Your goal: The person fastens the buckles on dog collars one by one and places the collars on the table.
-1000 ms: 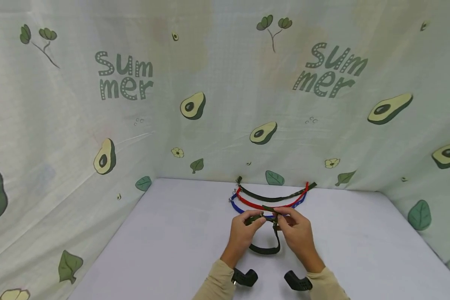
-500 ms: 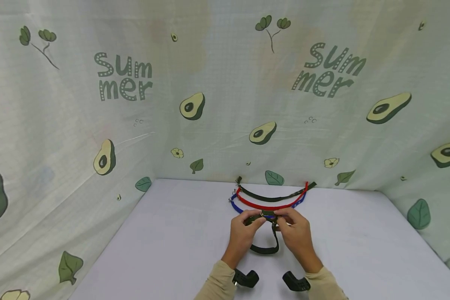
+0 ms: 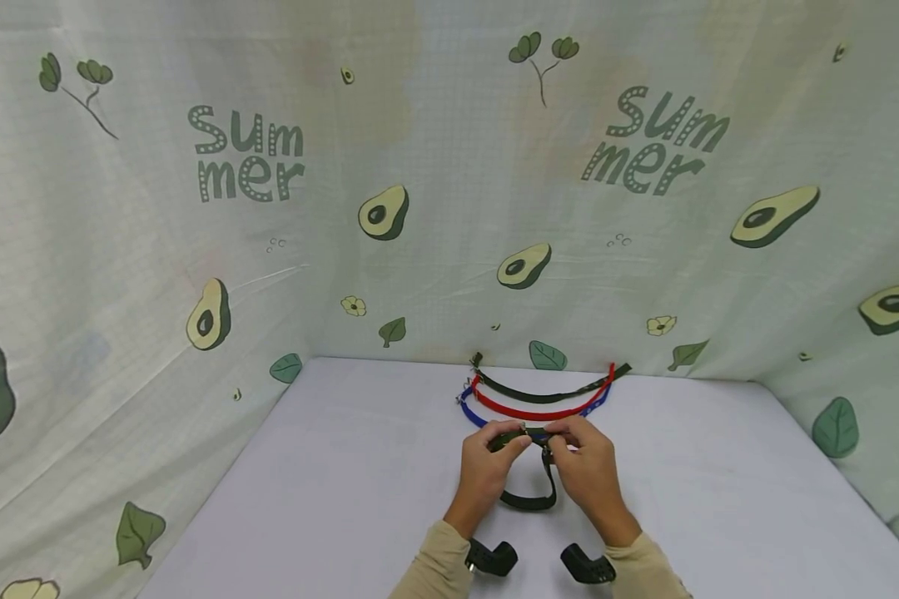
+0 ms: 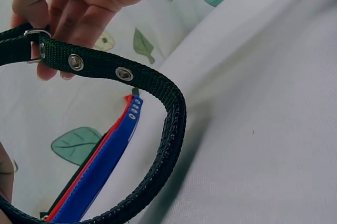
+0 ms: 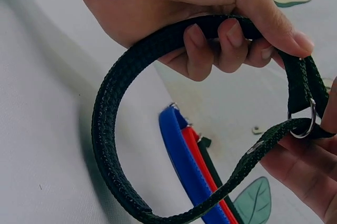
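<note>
Near the table's (image 3: 345, 466) middle, the left hand (image 3: 487, 466) and right hand (image 3: 588, 466) are pinching a dark green collar (image 3: 528, 499). Both wrists are angling inward, fingers curling around the strap beside its metal ring (image 5: 301, 124)

Left hand (image 3: 485, 466): raised in front of the body, fingers curled, thumb and fingertips pinching at the top.
Right hand (image 3: 588, 470): level with the left, fingers curled, fingertips pinching toward the left hand's.
Spacing: fingertips of the two hands almost meet; wrists apart.
Forearms: both reach in from the lower edge, angled inward.
Sleeves: beige, reaching the wrists.
Wrists: a black mount under each.
</note>
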Tool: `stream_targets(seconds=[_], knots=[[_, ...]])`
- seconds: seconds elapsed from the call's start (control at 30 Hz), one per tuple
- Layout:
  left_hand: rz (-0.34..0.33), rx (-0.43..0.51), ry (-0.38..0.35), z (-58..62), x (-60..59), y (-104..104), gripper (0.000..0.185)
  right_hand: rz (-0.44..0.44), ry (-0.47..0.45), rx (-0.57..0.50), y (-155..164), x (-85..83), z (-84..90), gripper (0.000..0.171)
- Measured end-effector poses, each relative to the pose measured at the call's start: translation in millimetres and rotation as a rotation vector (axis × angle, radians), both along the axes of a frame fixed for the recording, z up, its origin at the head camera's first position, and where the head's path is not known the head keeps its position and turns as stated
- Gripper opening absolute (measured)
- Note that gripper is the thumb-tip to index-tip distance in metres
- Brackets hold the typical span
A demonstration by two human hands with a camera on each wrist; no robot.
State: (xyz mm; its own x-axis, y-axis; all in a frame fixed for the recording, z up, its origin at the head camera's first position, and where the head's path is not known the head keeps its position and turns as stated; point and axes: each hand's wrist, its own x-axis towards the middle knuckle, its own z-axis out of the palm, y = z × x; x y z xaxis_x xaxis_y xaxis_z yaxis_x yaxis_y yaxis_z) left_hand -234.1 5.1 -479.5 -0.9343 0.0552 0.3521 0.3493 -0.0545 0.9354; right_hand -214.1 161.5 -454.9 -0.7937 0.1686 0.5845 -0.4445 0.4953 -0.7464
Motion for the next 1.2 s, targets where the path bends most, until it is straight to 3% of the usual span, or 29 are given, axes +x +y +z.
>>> stream_targets(seconds=[0.47, 0.77, 1.03, 1.2], knots=[[0.005, -0.028, 0.000, -1.9, -1.0, -3.0, 0.022, 0.055, 0.031, -0.017, 1.1, -1.6, -7.7, 0.024], [-0.026, 0.048, -0.013, -2.4, -1.8, -2.2, 0.019, 0.103, 0.050, 0.004, 0.8, -2.4, -11.3, 0.028], [-0.028, 0.092, -0.013, 1.9, 2.2, -3.2, 0.018, 0.235, -0.053, -0.038, 2.3, 1.4, -8.9, 0.025], [-0.072, 0.067, -0.002, 3.7, 4.0, -3.6, 0.020, 0.320, -0.115, -0.046, 0.4, 3.3, -6.7, 0.031]])
